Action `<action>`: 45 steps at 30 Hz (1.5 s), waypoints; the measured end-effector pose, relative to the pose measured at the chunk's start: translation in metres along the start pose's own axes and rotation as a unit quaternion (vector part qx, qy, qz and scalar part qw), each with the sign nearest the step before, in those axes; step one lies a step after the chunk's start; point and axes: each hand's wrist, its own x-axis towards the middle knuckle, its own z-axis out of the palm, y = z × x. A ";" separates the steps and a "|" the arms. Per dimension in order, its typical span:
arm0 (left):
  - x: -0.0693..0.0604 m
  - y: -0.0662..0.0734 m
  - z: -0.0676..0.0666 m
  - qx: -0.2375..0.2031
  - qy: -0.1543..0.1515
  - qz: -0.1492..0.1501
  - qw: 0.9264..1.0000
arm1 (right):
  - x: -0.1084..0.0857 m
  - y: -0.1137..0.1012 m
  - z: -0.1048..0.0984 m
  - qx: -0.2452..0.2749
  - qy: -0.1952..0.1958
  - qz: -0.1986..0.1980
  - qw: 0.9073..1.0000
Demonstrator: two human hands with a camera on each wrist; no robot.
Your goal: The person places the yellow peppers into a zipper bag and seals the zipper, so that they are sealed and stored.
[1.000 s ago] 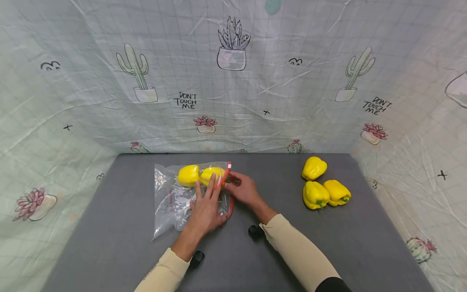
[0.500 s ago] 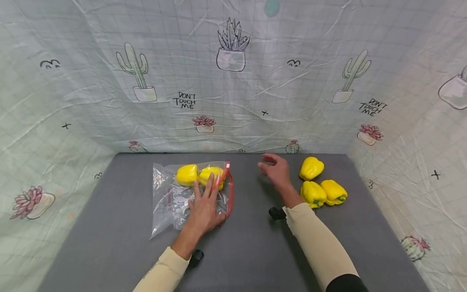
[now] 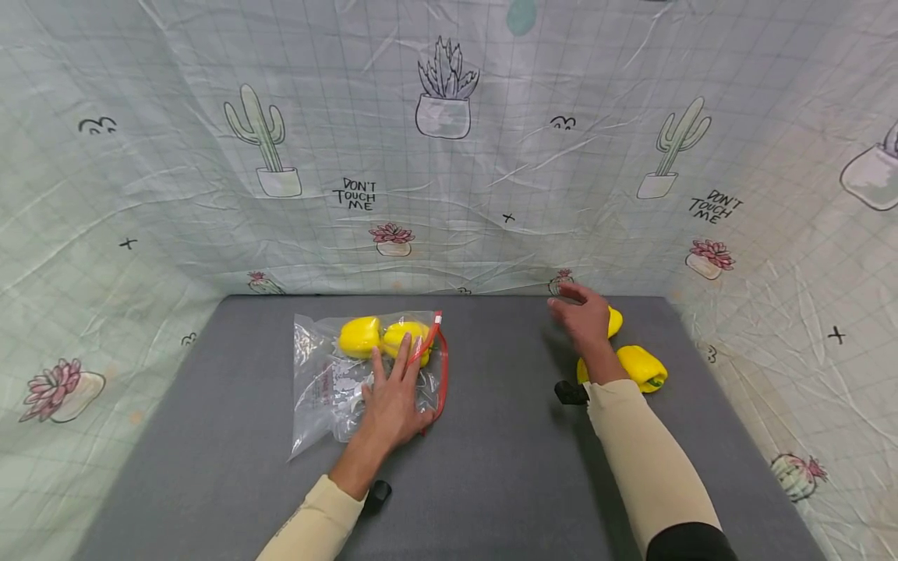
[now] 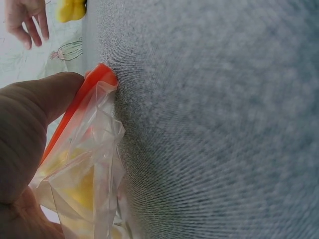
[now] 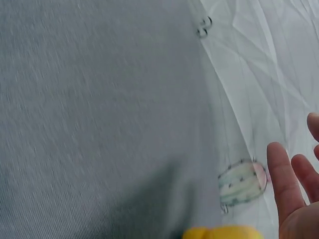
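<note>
A clear plastic bag (image 3: 316,389) with a red zip edge lies on the table's left half, two yellow peppers (image 3: 360,337) inside. My left hand (image 3: 393,401) rests spread on the bag, fingers over the right-hand pepper; in the left wrist view its thumb touches the red edge (image 4: 75,107). Raised above the table, my right hand (image 3: 584,318) holds nothing, its fingers loosely bent. It hangs just left of the loose peppers (image 3: 641,368), partly covering two of them. The right wrist view shows its fingers (image 5: 285,181) apart and a bit of yellow pepper (image 5: 224,232) below.
The grey table (image 3: 491,483) is enclosed at the back and sides by a pale sheet (image 3: 449,179) printed with cacti. Black wrist-worn devices (image 3: 571,393) stick out beside both wrists.
My right hand has let go of the bag's edge and moved right to the loose peppers. My left hand has stayed on the bag.
</note>
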 end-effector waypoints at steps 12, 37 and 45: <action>-0.001 -0.001 0.001 0.002 0.005 0.002 1.000 | 0.008 0.000 -0.033 -0.009 0.119 0.052 0.992; -0.002 0.000 0.004 0.005 0.009 0.003 1.000 | 0.016 0.016 -0.054 -0.274 0.006 0.201 0.940; 0.000 0.000 0.002 0.003 0.008 -0.001 1.000 | 0.018 0.018 -0.051 -0.274 0.002 0.187 0.943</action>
